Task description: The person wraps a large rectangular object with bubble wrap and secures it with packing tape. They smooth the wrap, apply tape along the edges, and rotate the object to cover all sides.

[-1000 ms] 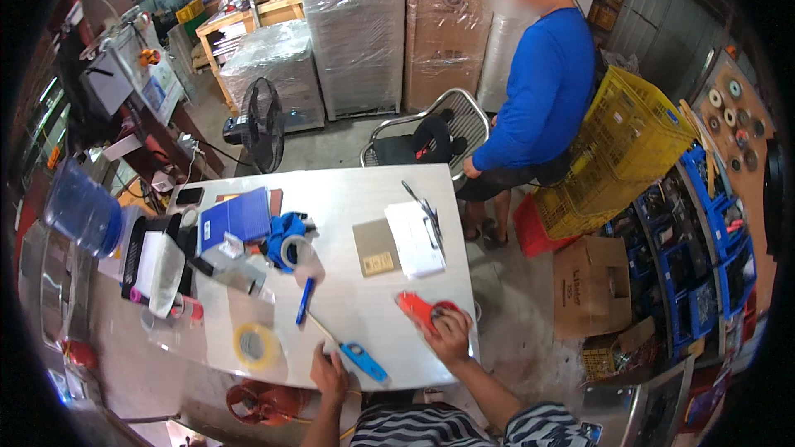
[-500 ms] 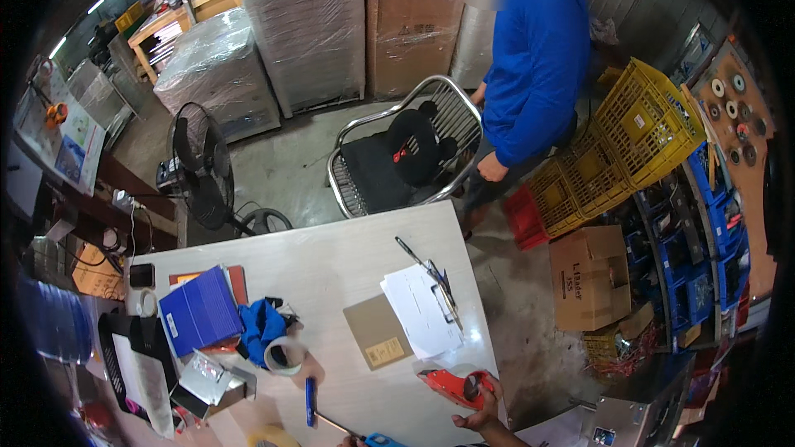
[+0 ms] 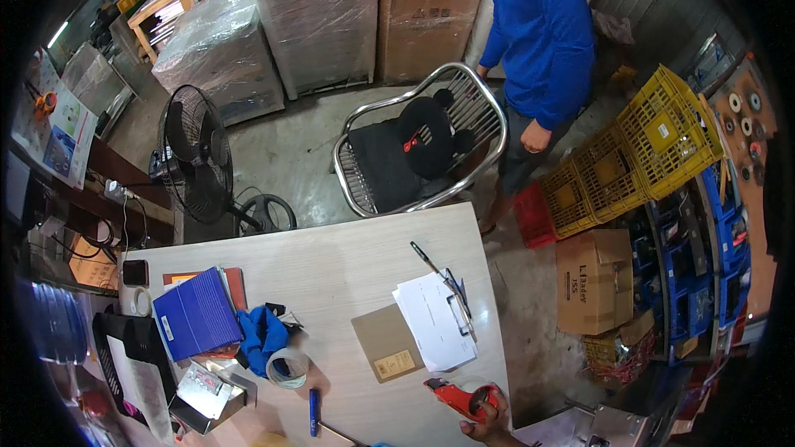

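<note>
Only my right hand (image 3: 490,425) shows, at the bottom edge of the view. Its fingers are wrapped around a red tape dispenser (image 3: 457,397) that rests at the near right corner of the pale wooden table (image 3: 331,269). Just beyond the dispenser lie a clipboard with white papers (image 3: 435,331) and a flat brown envelope (image 3: 385,343). A black pen (image 3: 426,257) lies past the clipboard. My left hand is out of view.
A tape roll (image 3: 286,367), blue cloth (image 3: 261,335), blue box (image 3: 197,314) and blue marker (image 3: 313,411) sit on the table's left. Behind the table stand a metal chair (image 3: 414,153), a floor fan (image 3: 195,157), a person in blue (image 3: 542,41), yellow crates (image 3: 638,157) and a cardboard box (image 3: 592,281).
The view has tilted up and away from me. My left hand and the near table edge have dropped out of sight. My right hand stays on the red dispenser.
</note>
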{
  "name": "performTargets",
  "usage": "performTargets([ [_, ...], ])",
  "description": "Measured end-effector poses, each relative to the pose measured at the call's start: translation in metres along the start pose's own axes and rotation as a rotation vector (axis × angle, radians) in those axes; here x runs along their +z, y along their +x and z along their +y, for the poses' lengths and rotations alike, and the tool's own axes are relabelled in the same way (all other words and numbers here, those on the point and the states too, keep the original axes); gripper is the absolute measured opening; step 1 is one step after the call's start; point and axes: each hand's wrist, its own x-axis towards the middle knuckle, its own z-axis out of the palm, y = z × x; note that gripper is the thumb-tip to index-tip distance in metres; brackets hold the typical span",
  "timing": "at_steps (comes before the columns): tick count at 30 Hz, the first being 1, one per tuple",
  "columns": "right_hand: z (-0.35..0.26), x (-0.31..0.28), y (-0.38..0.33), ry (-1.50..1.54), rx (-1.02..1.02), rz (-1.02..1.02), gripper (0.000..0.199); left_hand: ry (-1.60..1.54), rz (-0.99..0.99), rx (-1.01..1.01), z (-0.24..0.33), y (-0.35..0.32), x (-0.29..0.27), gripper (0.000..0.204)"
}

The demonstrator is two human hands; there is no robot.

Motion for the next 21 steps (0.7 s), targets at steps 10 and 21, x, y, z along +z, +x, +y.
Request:
performTargets([
  [10, 0.008, 0.002, -0.004, 0.052, -0.012, 0.009, 0.073, 0.012, -0.155, -0.121, -0.054, -0.008, 0.037, 0.036],
  [21, 0.012, 0.011, -0.003, 0.088, 0.018, 0.05, 0.073, -0.002, -0.1, 0.028, 0.021, -0.014, 0.008, 0.036],
])
